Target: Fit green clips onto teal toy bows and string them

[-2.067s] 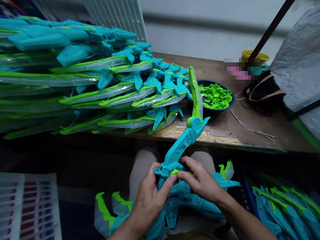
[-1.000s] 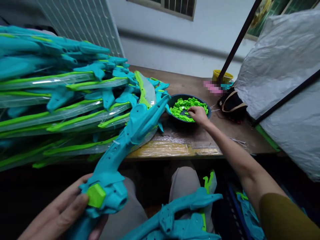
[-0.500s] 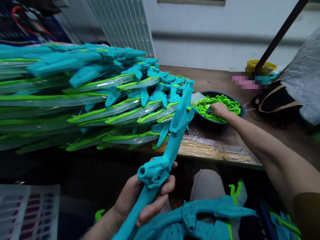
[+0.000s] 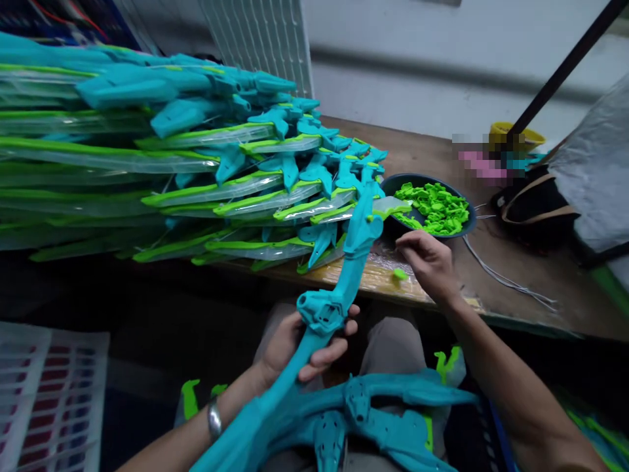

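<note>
Brown and worn, a wooden bench (image 4: 407,145) runs along a pale wall (image 4: 388,72), its front edge partly covered in shiny tape. Before it, above the lap, a long turquoise plastic part (image 4: 350,278) slants up and away, its far end over the bench. The left hand (image 4: 280,347) cups it from below near a chunky hollow joint, fingers curled partway round the shaft; a metal bracelet (image 4: 215,421) circles that wrist. The right hand (image 4: 431,263) is near the bowl's front rim, thumb and fingertips drawn close together; whether they pinch anything cannot be told. One loose green piece (image 4: 400,274) shows just beside it, at the bench's front edge.

At the far end of the part, a clear-and-green blade (image 4: 392,207) overlaps the left side of a dark bowl (image 4: 472,223) holding small bright green pieces (image 4: 437,204). A high pile of turquoise and green parts (image 4: 221,190) crowds the bench's left side and juts over its front edge. Right of the bowl lie white cords (image 4: 508,283) and a black bag (image 4: 514,211); behind, a dark pole (image 4: 560,75) crosses a yellow container (image 4: 534,136). More turquoise frames (image 4: 410,388) cover the lap.
</note>
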The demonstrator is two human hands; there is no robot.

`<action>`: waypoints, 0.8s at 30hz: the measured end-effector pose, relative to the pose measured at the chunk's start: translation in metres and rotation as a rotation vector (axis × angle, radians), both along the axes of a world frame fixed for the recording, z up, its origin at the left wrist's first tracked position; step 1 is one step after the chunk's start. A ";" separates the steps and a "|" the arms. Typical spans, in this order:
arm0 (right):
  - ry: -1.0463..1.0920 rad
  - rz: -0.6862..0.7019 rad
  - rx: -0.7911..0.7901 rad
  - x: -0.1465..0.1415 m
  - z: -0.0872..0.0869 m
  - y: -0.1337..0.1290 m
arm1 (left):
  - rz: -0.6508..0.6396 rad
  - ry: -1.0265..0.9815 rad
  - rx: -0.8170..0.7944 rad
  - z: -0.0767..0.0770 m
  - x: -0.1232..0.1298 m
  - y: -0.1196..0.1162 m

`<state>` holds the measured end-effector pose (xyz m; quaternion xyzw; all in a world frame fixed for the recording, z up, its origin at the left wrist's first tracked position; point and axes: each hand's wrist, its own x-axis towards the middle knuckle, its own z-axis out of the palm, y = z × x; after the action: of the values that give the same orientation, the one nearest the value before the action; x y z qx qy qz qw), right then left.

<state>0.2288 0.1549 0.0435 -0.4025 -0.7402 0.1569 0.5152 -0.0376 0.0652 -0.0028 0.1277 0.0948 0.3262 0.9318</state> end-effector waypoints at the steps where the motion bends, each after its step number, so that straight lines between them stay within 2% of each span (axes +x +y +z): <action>1: 0.022 -0.074 0.013 0.004 -0.009 0.009 | 0.007 0.013 0.008 -0.006 0.001 0.009; 4: -0.003 -0.162 0.056 0.022 -0.027 0.026 | 0.014 0.027 0.037 -0.018 0.000 0.033; 7: -0.142 -0.083 0.047 0.035 -0.035 0.019 | -0.003 -0.007 0.057 -0.020 -0.003 0.043; 11: -0.300 -0.020 0.030 0.043 -0.056 -0.004 | 0.006 -0.041 0.070 -0.022 -0.008 0.037; 14: -0.299 -0.105 0.061 0.047 -0.075 -0.019 | -0.009 -0.073 0.073 -0.026 -0.009 0.029; 16: -0.268 -0.189 0.082 0.050 -0.080 -0.028 | -0.032 -0.103 0.062 -0.027 -0.010 0.024; 18: -0.245 -0.270 0.102 0.055 -0.074 -0.032 | -0.052 -0.133 0.035 -0.025 -0.012 0.020; 20: -0.251 -0.336 0.116 0.062 -0.061 -0.026 | -0.063 -0.147 0.007 -0.020 -0.013 0.017; 22: -0.285 -0.396 0.116 0.071 -0.043 -0.009 | -0.080 -0.151 0.001 -0.013 -0.013 0.015; 24: -0.341 -0.459 0.092 0.082 -0.025 0.020 | -0.098 -0.146 0.010 -0.004 -0.012 0.015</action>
<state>0.3109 0.1751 0.0189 -0.5563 -0.7121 -0.0677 0.4229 -0.0497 0.0806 -0.0065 0.1128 0.0185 0.2891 0.9504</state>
